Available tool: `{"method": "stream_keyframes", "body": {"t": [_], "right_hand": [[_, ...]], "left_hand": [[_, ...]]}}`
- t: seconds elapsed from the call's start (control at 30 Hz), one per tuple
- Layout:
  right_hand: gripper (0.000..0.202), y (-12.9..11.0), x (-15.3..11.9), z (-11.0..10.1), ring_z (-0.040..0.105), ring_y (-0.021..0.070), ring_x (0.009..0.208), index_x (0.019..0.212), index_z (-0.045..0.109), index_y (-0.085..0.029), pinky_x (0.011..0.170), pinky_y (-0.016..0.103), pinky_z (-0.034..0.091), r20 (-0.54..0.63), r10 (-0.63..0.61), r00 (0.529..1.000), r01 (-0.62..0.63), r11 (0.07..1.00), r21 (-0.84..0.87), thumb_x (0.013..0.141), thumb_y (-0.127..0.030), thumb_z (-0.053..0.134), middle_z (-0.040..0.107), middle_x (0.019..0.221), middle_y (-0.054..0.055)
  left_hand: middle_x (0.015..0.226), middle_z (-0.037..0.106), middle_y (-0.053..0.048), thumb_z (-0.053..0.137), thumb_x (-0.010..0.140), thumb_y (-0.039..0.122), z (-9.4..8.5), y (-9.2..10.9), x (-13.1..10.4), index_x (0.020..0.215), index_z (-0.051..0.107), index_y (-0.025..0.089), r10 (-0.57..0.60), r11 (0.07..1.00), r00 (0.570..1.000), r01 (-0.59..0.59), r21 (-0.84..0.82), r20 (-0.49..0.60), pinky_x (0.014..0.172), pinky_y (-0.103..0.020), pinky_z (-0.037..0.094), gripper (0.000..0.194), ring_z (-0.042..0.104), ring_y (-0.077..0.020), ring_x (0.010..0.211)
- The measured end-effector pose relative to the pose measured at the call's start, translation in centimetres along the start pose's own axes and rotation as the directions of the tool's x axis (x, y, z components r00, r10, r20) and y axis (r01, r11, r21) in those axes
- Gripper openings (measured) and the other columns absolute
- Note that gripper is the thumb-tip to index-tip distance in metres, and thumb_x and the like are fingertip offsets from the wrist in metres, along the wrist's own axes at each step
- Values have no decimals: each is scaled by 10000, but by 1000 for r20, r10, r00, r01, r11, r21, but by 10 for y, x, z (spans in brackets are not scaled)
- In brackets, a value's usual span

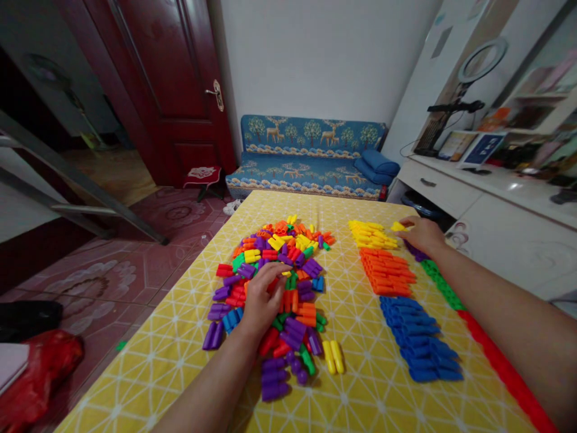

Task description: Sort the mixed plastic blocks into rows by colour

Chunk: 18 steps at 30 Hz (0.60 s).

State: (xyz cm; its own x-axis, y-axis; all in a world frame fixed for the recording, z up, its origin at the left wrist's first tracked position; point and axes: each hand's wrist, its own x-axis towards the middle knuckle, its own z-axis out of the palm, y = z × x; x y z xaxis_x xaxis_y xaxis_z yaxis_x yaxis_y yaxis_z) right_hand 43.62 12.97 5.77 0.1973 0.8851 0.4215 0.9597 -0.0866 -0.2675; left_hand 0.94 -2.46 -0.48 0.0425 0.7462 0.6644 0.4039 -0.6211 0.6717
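The left forearm enters at the lower edge of the view and extends forward and slightly right over the table (171, 355). The left hand (262, 300) is positioned above the mixed pile (312, 268), back of the hand uppermost, fingers bent and index finger directed to the right. A yellow bit (286, 273) shows at the index fingertip; whether the fingers grip it cannot be told.

The right forearm enters at the right edge and extends forward and to the left, passing over part of the red row (487, 343). The right hand (424, 234) is located at the far right of the table, fingers directed left. Its fingertips are closed together on a yellow piece (397, 227), held just beside the right end of the yellow stack (372, 234).

The orange stack (387, 272) lies on the near side of the yellow stack, and the blue stack (419, 340) lies nearer again. The green row (442, 284) adjoins the far end of the red row, to the right of these stacks. A yellow double piece (329, 358) lies at the near right side of the mixed pile.
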Motion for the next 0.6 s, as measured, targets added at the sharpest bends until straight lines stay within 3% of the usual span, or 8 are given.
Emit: {"method": "stream_keyframes", "body": {"t": [0.2,0.4,0.6], "right_hand": [[390,-4,26,26,616,169,783,1052,721,-155,724,279,410,186,9,983,-23,997,74,684,-275,776,732,1036,99],[364,-12,33,35,639,181,797,1009,729,-170,772,296,450,205,-9,979,-17,992,124,657,-252,770,734,1004,70],[322,-10,34,41,634,177,721,926,742,-184,716,298,472,229,-8,973,-47,971,234,609,-237,765,743,920,66]], "left_hand": [[1053,679,-62,537,890,106,0,1,0,1058,677,208,-17,1000,1000,17,3,-3,887,-298,515,241,645,-172,1001],[1044,679,-69,543,890,119,1,1,0,1047,680,206,-35,999,999,35,9,-7,872,-307,522,226,645,-181,996],[1051,679,-67,544,888,122,1,0,0,1058,677,207,-44,999,999,44,14,-8,872,-304,519,232,644,-181,996]]}}
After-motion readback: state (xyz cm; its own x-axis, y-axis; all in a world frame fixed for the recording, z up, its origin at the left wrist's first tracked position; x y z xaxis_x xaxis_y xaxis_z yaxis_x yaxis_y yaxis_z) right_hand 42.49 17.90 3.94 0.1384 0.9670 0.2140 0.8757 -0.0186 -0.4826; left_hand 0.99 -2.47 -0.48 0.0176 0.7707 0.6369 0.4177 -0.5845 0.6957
